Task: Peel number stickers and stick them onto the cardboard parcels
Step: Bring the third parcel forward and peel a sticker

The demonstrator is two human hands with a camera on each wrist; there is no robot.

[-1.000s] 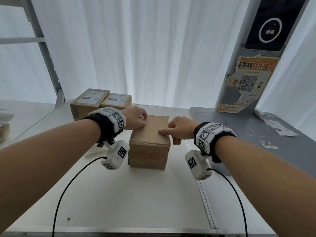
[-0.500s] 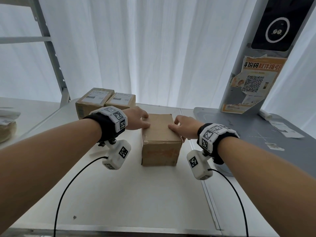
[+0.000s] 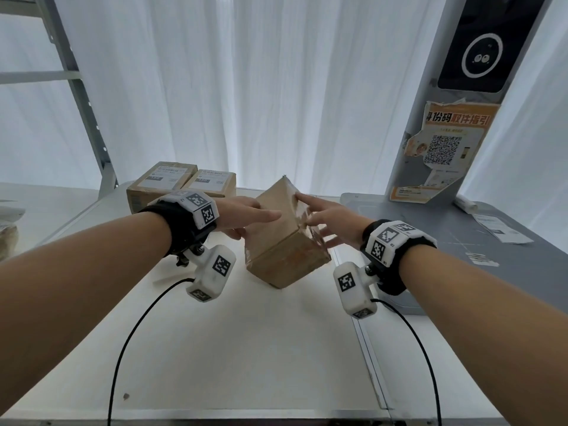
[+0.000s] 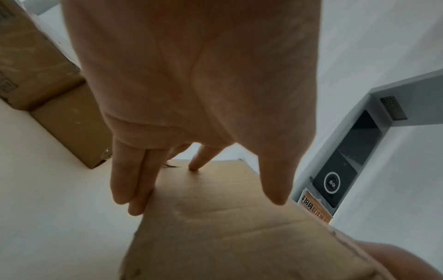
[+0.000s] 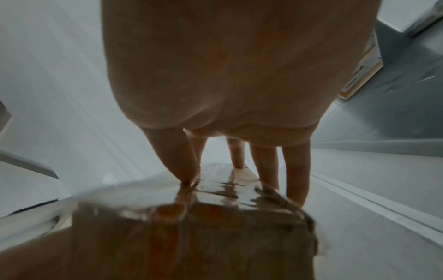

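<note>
A plain brown cardboard parcel (image 3: 284, 244) stands tilted in the middle of the white table (image 3: 246, 348), one corner pointing up. It is held between both hands. My left hand (image 3: 255, 215) lies against its left face with straight fingers (image 4: 134, 189), the thumb reaching over the parcel (image 4: 227, 236). My right hand (image 3: 316, 216) presses spread, straight fingers (image 5: 177, 161) on the tape-covered right face of the parcel (image 5: 215, 227). No number sticker shows on this parcel or in either hand.
Two labelled parcels (image 3: 163, 182) (image 3: 212, 181) sit side by side at the back left. A grey platform (image 3: 461, 241) with a kiosk post (image 3: 455, 118) and paper slips (image 3: 504, 229) fills the right. A metal rack (image 3: 86, 118) stands at the far left.
The parcel lay flat on the table; it is now tipped up and turned, one corner high. Both hands went from curled on its top to straight fingers on its sides.
</note>
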